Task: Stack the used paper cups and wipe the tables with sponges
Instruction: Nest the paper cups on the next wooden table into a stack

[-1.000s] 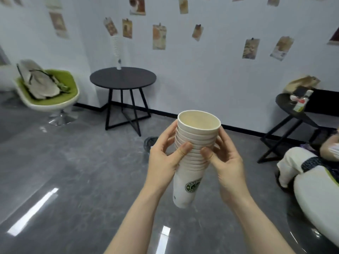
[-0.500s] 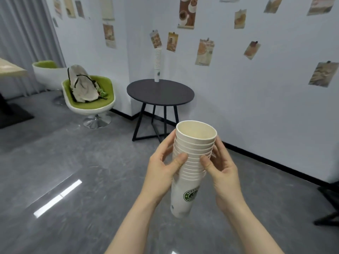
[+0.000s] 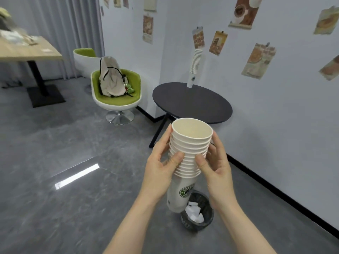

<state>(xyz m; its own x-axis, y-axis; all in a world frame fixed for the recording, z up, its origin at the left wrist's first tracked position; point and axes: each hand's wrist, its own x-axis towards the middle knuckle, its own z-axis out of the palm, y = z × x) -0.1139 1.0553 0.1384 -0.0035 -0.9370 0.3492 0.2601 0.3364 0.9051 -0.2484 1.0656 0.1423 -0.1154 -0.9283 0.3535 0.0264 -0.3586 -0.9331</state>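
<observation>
Here, ribbed stack of nested paper cups, left hand and right hand grip curled round it, round matte black table behind.

A green chair at centre left carries a backpack. A second chair stands behind it. Posters hang on the wall upper right. A bin sits on the floor at lower centre.
</observation>
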